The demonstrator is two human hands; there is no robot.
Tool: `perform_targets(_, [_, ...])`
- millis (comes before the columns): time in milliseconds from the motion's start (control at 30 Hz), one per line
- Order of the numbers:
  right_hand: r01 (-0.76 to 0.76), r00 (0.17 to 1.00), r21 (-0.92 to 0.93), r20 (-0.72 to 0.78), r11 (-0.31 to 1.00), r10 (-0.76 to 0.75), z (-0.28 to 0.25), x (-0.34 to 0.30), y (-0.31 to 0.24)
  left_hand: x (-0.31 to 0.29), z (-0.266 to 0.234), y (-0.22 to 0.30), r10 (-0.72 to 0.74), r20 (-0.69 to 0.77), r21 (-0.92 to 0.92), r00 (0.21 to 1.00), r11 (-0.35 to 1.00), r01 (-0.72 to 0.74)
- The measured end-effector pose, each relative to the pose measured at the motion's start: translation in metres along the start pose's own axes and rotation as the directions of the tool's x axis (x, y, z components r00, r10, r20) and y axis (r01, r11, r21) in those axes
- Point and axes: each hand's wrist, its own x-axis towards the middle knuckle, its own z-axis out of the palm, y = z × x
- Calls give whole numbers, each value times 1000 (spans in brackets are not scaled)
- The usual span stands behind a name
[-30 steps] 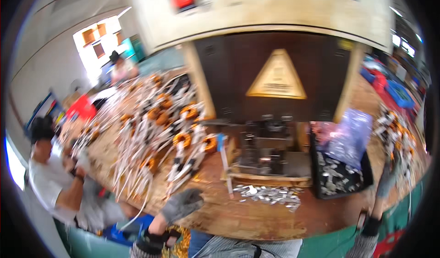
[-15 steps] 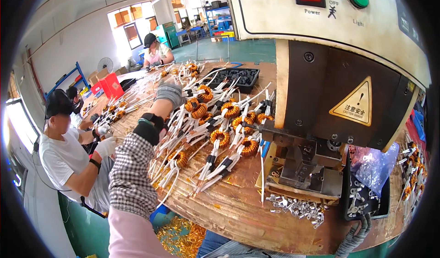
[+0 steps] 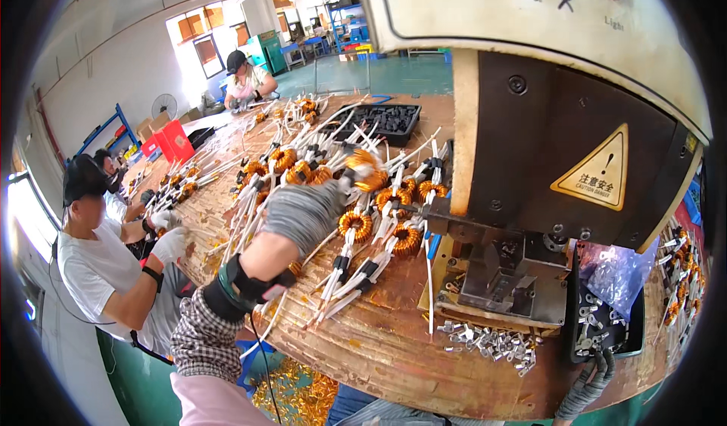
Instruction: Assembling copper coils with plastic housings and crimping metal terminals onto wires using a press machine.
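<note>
My left hand (image 3: 303,215), in a grey striped glove, is closed on an orange copper-wound ring coil (image 3: 366,171). The coil is slightly blurred and lies above other coils on the table. My right hand (image 3: 588,386), also gloved in grey, is at the near edge of a black tray (image 3: 638,341). Its fingers are bent but apart, with nothing visible between them. Silver cable lugs (image 3: 589,321) lie in that tray. More coils with white leads, such as one ring coil (image 3: 354,227), are heaped beyond my left wrist.
A press machine (image 3: 503,274) stands at right, with loose lugs (image 3: 496,341) before it. A clear plastic bag (image 3: 617,274) sits over the tray. Black parts fill a far tray (image 3: 413,127). A co-worker (image 3: 106,255) sits at left; another person (image 3: 248,81) works at the far end.
My left hand has come nearer and to the right from the far heap, and now lifts a coil. My right hand's fingers have spread at the tray edge. The view has shifted slightly.
</note>
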Motion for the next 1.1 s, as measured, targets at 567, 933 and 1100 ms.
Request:
perform_targets(567, [27, 999, 88, -43, 996, -24, 1, 2, -10, 8, -15, -89, -115, 367, -487, 923, 822, 296])
perform_targets(933, [10, 1000, 80, -29, 997, -7, -3, 11, -33, 20, 132, -194, -347, 453, 141, 821, 937, 318])
perform_targets(1100, [-33, 998, 76, -46, 997, 36, 0, 7, -21, 37, 75, -149, -352, 276, 62, 894, 935, 349])
